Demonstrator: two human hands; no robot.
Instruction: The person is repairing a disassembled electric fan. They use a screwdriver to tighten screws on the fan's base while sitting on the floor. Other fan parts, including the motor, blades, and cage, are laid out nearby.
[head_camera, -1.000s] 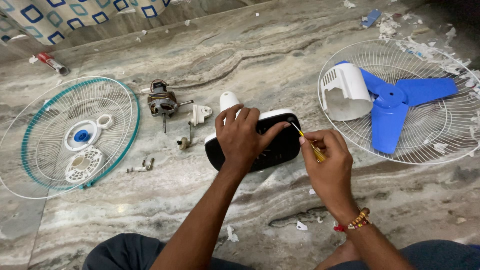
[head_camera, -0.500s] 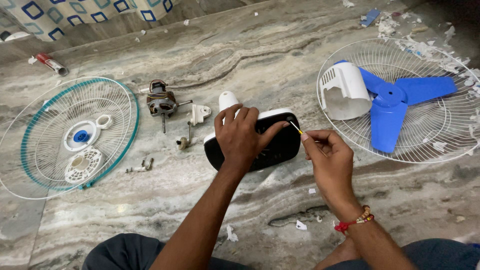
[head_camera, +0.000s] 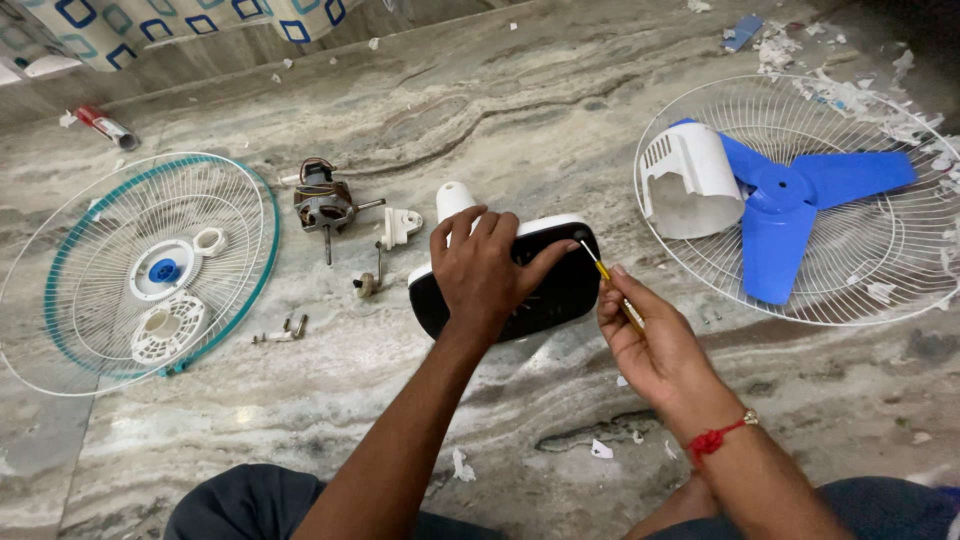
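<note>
A black and white fan base (head_camera: 556, 290) lies on the marble floor in front of me. My left hand (head_camera: 484, 268) is spread over its top and grips it. My right hand (head_camera: 648, 338) holds a thin yellow screwdriver (head_camera: 608, 277), whose tip touches the upper right corner of the base. A red thread band sits on my right wrist.
A white front grille (head_camera: 140, 270) with a teal rim lies at the left, holding small white parts. A fan motor (head_camera: 322, 206), a bracket (head_camera: 398, 226) and screws (head_camera: 282, 331) lie nearby. At the right, a rear grille (head_camera: 880, 270) holds a blue blade (head_camera: 780, 205) and white motor cover (head_camera: 690, 180). Paper scraps litter the floor.
My right hand has shifted slightly and the screwdriver tip stays at the base's corner. My left hand keeps its grip on the base.
</note>
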